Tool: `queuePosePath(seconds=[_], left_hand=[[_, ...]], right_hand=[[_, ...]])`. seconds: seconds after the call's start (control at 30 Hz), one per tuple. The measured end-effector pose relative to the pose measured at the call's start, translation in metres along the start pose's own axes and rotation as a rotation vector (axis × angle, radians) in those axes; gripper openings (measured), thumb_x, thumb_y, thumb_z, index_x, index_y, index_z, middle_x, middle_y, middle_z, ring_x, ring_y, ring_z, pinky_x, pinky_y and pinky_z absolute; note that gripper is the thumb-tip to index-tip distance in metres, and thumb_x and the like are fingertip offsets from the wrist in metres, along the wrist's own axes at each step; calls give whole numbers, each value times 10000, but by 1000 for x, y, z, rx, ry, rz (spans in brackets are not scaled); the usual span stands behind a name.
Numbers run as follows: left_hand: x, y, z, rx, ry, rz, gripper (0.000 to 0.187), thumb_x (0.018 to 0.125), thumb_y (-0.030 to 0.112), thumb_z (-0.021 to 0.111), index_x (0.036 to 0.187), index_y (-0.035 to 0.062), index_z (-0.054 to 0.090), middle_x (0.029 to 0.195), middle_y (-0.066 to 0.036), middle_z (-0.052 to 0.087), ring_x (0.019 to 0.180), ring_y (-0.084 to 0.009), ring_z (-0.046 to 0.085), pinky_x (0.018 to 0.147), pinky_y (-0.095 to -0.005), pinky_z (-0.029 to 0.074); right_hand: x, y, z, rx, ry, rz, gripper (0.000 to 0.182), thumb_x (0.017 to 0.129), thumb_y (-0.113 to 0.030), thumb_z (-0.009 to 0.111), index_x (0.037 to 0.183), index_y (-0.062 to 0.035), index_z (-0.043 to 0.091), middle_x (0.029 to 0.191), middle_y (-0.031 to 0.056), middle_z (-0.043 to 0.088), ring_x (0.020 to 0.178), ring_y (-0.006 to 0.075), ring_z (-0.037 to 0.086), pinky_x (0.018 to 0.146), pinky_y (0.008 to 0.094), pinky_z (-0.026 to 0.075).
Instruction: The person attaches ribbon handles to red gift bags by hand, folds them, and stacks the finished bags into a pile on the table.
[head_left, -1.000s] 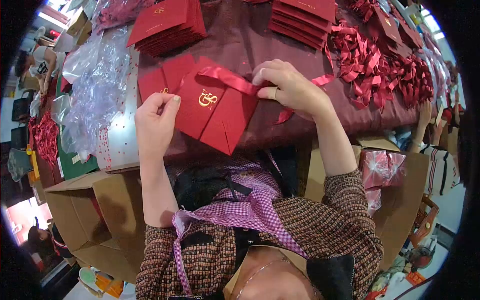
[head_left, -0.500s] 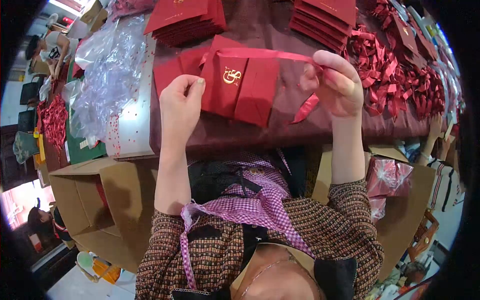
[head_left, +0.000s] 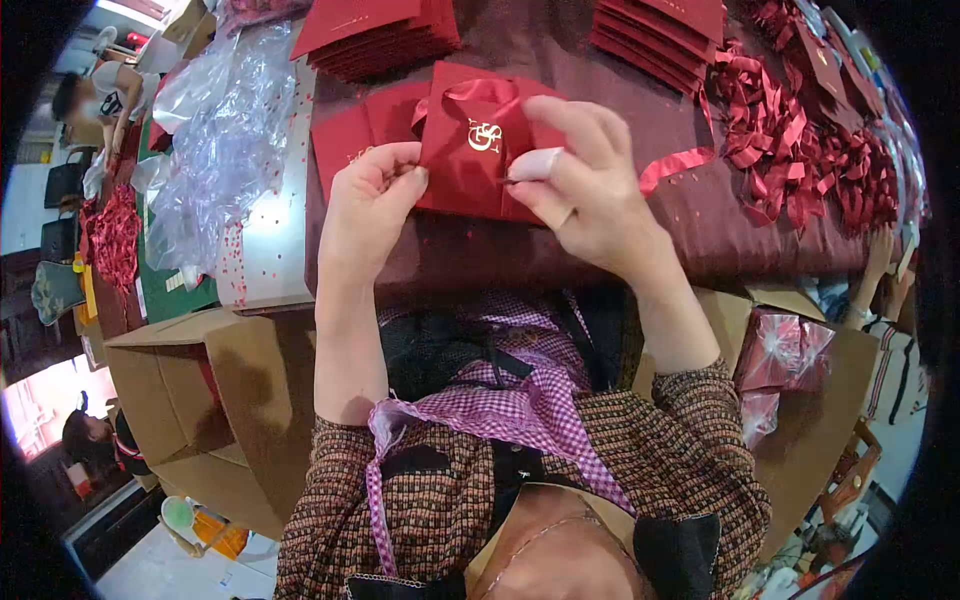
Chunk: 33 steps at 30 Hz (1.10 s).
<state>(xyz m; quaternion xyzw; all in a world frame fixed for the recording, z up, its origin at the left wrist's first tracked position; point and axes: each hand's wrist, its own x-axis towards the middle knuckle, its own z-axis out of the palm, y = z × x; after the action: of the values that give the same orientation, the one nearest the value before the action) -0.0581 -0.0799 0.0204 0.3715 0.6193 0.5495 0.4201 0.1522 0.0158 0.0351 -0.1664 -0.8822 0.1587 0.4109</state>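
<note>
A flat red paper gift bag (head_left: 455, 165) with a gold emblem is tilted up between my hands. My left hand (head_left: 370, 205) pinches its left edge between thumb and bent fingers. At its right edge, the thumb and a finger of my right hand (head_left: 600, 190) come together, with a white wrap around one finger. A red satin ribbon (head_left: 480, 90) loops across the top of the bag. Its loose tail (head_left: 678, 165) sticks out to the right, beyond my right hand, which hides the stretch between. More flat red bags (head_left: 335, 140) lie beneath and to the left.
Two stacks of red bags (head_left: 380, 40) (head_left: 665, 40) stand at the back. Loose ribbons (head_left: 780, 150) are heaped at right, clear plastic (head_left: 225, 130) at left. An open carton (head_left: 260, 400) and another holding wrapped red packs (head_left: 780, 350) flank me. Other people are at both sides.
My right hand has come left and down to the bag's right edge, and the stretched ribbon has gone slack into a loop. The bag is raised toward my left hand, which now grips it.
</note>
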Motion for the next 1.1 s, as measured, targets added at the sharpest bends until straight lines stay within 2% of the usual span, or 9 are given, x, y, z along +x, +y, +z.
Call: queuePosePath(seconds=[0.1, 0.27, 0.33, 0.37, 0.47, 0.57, 0.67, 0.77, 1.1], left_hand=[[-4, 4, -1, -12, -61, 13, 243, 868, 6, 574, 1102, -53, 598, 966, -52, 641, 841, -88, 584, 795, -217, 465], [-8, 8, 1, -28, -24, 63, 250, 861, -9, 572, 1106, -53, 597, 991, -59, 640, 856, -92, 585, 802, -221, 467], [-8, 9, 2, 56, 11, 81, 221, 847, -9, 581, 1063, -43, 613, 894, -9, 623, 759, -51, 539, 718, -206, 448], [-8, 9, 4, 55, 8, 80, 221, 847, -9, 581, 1063, -43, 613, 894, -9, 623, 759, -51, 539, 718, -206, 448], [-9, 11, 8, 122, 39, 121, 216, 846, -4, 587, 1057, -38, 615, 883, -7, 621, 750, -50, 535, 704, -204, 450], [-13, 15, 12, 146, 69, 123, 211, 845, 5, 594, 1050, -41, 614, 872, -8, 621, 751, -50, 536, 702, -203, 450], [-17, 24, 16, 146, 45, 149, 211, 846, 14, 600, 1052, -29, 616, 868, -6, 622, 743, -54, 538, 695, -209, 455], [-20, 29, 19, 159, 42, 89, 209, 843, 17, 606, 1048, -24, 618, 860, -15, 628, 739, -62, 548, 691, -218, 462], [-23, 31, 25, 246, 61, 209, 204, 828, 12, 617, 1026, -42, 615, 837, -44, 637, 752, -88, 570, 704, -237, 474]], right_hand=[[2, -3, 9, -43, 45, -53, 205, 667, -120, 736, 842, -114, 629, 1162, 86, 568, 1075, 301, 498, 902, 402, 369], [6, 2, -6, -121, 183, -9, 157, 710, -125, 726, 850, -106, 658, 1268, 121, 538, 1212, 320, 441, 1012, 403, 322], [2, -1, -9, 295, 279, 16, 127, 741, -120, 712, 854, -102, 657, 1263, 159, 538, 1247, 314, 425, 1038, 413, 313], [-4, -8, -13, 570, 207, 134, 133, 781, -86, 682, 903, -60, 634, 1212, 167, 566, 1180, 296, 500, 1039, 409, 323], [-7, 6, -15, 984, 43, 37, 167, 823, -33, 634, 975, 4, 577, 986, 94, 643, 960, 247, 622, 968, 358, 390], [-6, -6, -2, 653, 34, 254, 136, 820, -53, 636, 948, -26, 597, 868, 58, 629, 831, 202, 603, 806, 310, 448], [4, -2, 13, 353, -1, 94, 118, 788, -70, 644, 890, -47, 590, 813, 72, 621, 740, 243, 582, 761, 342, 423], [9, -2, 19, 189, -38, 56, 128, 769, -25, 657, 880, -56, 600, 810, 79, 613, 774, 251, 560, 745, 330, 431], [19, -4, 22, 144, -66, -4, 95, 750, -37, 627, 764, -62, 537, 692, 58, 583, 658, 237, 562, 680, 341, 376]])
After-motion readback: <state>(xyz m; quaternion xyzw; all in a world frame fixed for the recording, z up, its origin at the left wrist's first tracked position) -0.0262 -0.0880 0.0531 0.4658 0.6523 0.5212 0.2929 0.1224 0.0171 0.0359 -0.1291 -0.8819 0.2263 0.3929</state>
